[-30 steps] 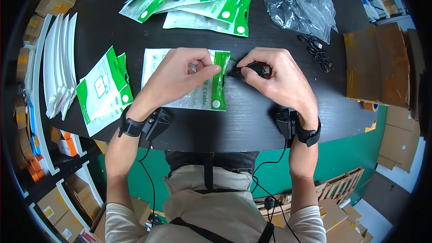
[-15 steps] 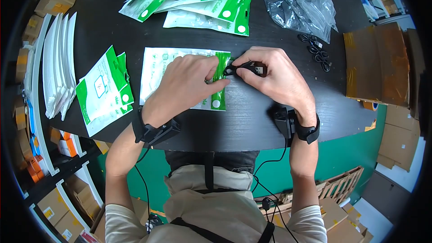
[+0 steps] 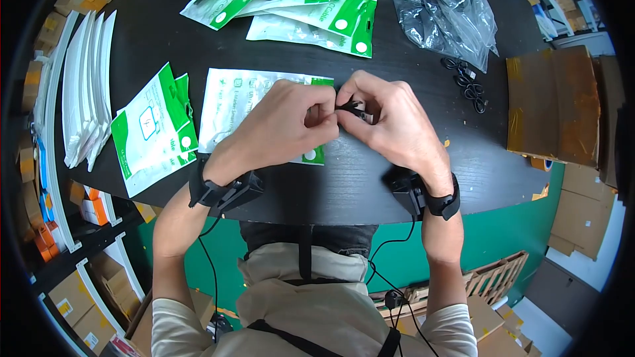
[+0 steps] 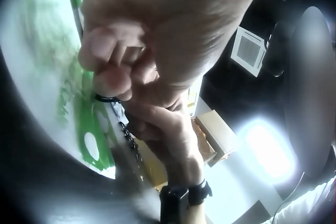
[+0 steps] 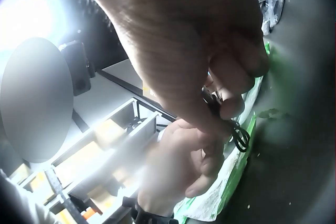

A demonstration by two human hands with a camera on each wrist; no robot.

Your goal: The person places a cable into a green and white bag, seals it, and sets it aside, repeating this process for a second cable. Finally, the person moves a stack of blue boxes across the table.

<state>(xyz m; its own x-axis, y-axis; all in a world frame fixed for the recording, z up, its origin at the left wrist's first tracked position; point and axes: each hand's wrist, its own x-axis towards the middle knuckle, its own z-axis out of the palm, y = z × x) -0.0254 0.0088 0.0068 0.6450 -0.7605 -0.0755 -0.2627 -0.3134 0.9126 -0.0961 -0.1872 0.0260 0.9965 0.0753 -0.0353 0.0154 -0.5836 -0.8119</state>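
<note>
Both hands meet over the table just right of a white-and-green cable packet (image 3: 221, 109), which lies flat, partly covered by the left hand and forearm. My right hand (image 3: 397, 116) grips a bundled black USB cable (image 3: 356, 110), its metal plug showing between the curled fingers. Thumb and forefinger of my left hand (image 3: 281, 122) pinch at the cable's left end, right against the right fingertips. In the right wrist view, black cable loops (image 5: 240, 137) stick out below the right hand's fingers. Much of the cable is hidden inside the hands.
Several similar packets (image 3: 311, 30) are piled at the back; others (image 3: 149, 135) lie at left beside stacked white envelopes (image 3: 89, 92). Clear plastic bags (image 3: 443, 13) lie back right, with black cables (image 3: 468, 84) below them. A cardboard box (image 3: 552, 102) stands at the right edge.
My left hand has moved right from over the packet to meet the right hand at the cable, its fingers closing. The packet has shifted slightly left. The head view has shifted a little.
</note>
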